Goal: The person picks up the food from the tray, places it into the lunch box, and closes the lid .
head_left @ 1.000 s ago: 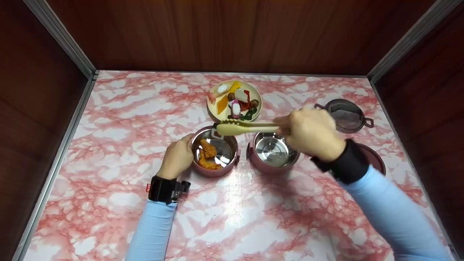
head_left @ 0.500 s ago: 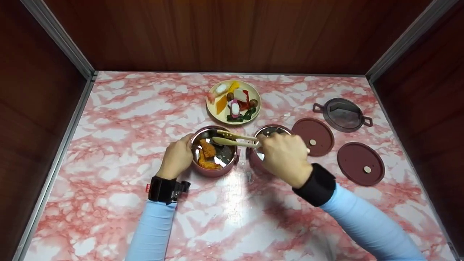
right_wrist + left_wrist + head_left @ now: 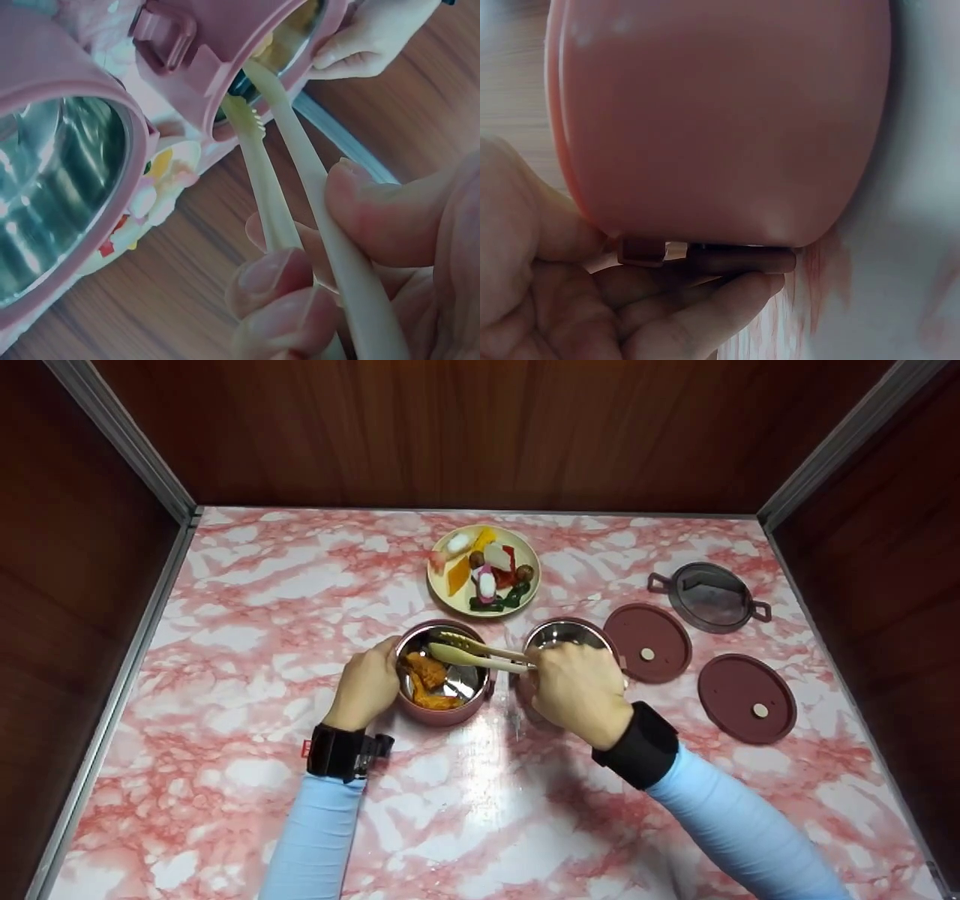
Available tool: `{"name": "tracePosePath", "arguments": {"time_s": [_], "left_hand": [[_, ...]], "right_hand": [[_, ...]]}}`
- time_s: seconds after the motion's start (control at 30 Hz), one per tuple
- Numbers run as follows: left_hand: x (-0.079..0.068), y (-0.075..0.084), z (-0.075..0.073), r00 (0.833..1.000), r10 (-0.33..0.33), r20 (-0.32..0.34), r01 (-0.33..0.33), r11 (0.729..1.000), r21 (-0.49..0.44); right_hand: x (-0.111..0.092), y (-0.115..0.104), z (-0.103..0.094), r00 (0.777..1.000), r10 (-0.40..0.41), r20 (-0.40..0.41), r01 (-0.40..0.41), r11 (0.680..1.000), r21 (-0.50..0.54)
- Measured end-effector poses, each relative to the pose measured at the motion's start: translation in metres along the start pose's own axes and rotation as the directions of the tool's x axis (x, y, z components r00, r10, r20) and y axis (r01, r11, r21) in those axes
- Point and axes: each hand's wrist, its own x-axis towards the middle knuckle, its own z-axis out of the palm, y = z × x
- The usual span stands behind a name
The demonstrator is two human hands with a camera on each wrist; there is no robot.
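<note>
My left hand (image 3: 364,690) grips the side handle of the left pink pot (image 3: 442,716), thumb at the rim and fingers about the handle in the left wrist view. Inside this steel-lined pot lie golden fried chicken pieces (image 3: 426,669). With my right hand (image 3: 581,686) I hold cream-coloured tongs (image 3: 465,657), thumb on one arm and fingers on the other. The tong heads reach down into the left pot. Between them a dark green piece (image 3: 241,84) shows in the right wrist view, partly hidden. My right hand hovers over the right pot (image 3: 64,169), whose visible inside is bare steel.
Behind the pots stands a cream plate (image 3: 454,604) with several play-food-like pieces, white, orange, red and green. To the right lie two dark red lids (image 3: 649,641) and a handled strainer-like cover (image 3: 712,600). Dark wood panels (image 3: 480,442) enclose the table.
My right hand has come left and toward me, lowering the tongs from above the pot's far rim into it. The dark-and-white piece they carried has gone down inside. My left hand stays put.
</note>
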Motion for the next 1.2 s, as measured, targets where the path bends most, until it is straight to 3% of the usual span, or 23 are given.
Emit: {"name": "tracePosePath", "arguments": {"time_s": [0.3,0.53,0.67,0.9,1.2], "left_hand": [[0.000,0.001,0.001,1.000,-0.018,0.013,0.018,1.000,-0.014],[0.001,0.001,0.001,1.000,-0.014,0.018,0.015,1.000,-0.021],[0.000,0.000,0.001,1.000,-0.015,0.013,0.015,1.000,-0.017],[-0.001,-0.002,0.001,1.000,0.018,-0.016,-0.018,1.000,0.009],[0.000,-0.001,0.001,1.000,0.003,-0.009,-0.003,1.000,0.002]], "right_hand": [[-0.004,0.004,-0.004,0.997,0.066,0.051,-0.069,0.996,0.056],[-0.009,0.020,-0.022,0.991,0.126,-0.045,-0.117,0.979,0.165],[-0.004,0.037,-0.024,0.979,0.196,-0.050,-0.181,0.960,0.215],[0.013,0.055,0.001,0.959,0.282,-0.032,-0.266,0.931,0.252],[0.025,0.041,0.026,0.951,0.309,-0.022,-0.301,0.939,0.169]]}}
